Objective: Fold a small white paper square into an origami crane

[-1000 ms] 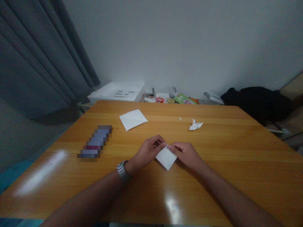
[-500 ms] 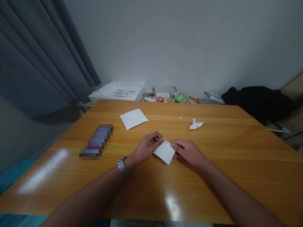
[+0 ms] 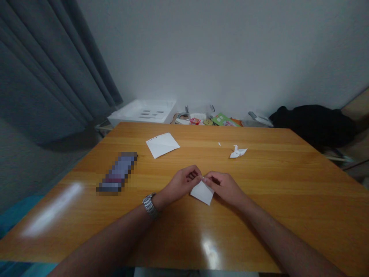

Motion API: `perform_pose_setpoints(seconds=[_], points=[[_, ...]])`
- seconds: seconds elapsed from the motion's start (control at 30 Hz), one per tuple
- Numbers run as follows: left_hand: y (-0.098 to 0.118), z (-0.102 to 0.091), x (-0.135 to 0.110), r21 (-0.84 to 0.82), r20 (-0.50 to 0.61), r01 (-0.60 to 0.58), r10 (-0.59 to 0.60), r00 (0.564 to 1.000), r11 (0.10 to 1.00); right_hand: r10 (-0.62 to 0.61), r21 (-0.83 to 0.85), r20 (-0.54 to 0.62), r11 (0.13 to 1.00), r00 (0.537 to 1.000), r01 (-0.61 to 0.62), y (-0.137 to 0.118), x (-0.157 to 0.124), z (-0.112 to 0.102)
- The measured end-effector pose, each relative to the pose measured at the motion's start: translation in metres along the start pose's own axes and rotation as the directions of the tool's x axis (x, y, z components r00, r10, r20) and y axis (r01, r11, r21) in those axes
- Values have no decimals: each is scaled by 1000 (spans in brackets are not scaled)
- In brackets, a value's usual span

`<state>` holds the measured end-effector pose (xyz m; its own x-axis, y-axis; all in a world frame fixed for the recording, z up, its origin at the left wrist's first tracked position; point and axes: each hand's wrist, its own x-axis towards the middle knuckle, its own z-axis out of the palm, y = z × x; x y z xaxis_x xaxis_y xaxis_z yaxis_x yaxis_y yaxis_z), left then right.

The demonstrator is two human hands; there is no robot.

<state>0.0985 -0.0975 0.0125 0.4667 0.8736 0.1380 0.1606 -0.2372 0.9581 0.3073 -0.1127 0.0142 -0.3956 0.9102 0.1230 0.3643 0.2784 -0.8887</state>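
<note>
A small folded piece of white paper (image 3: 203,193) is held between my two hands near the middle of the table. My left hand (image 3: 186,180), with a metal watch (image 3: 150,205) on the wrist, pinches its upper left edge. At the upper right edge, my right hand (image 3: 221,184) grips the paper between thumb and fingers. Both thumbs meet close together at the top corner, and the fingers behind the paper are hidden. Farther back on the right stands a folded paper crane (image 3: 238,152), with a tiny paper scrap (image 3: 219,144) to its left.
A white sheet with a perforated edge (image 3: 163,145) lies at the back left of the wooden table (image 3: 259,238). Left of my hands is a pixelated phone-like object (image 3: 118,173). Beyond the far edge are a white tray (image 3: 144,110) and a green packet (image 3: 225,119).
My hands have drawn together at the top corner of the paper. The paper has turned slightly and shifted a little toward me. The other things lie as before.
</note>
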Motion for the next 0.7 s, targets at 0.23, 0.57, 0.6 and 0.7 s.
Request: perform_pose_setpoints(seconds=[0.23,0.57,0.6,0.7], points=[[5,2,-1,90,-14,30,-29,999,995,-13,-56,-9,998,1000,12,-2,-2,0],[12,-5,3,138,-116,-14,30,993,990,71,-17,1,997,997,-71,1,1,-12],[11,-6,4,130,-122,-12,28,992,991,78,6,0,997,997,-78,1,2,-12],[7,-8,5,117,-148,-3,20,989,993,103,82,-3,991,995,-102,3,3,-12]])
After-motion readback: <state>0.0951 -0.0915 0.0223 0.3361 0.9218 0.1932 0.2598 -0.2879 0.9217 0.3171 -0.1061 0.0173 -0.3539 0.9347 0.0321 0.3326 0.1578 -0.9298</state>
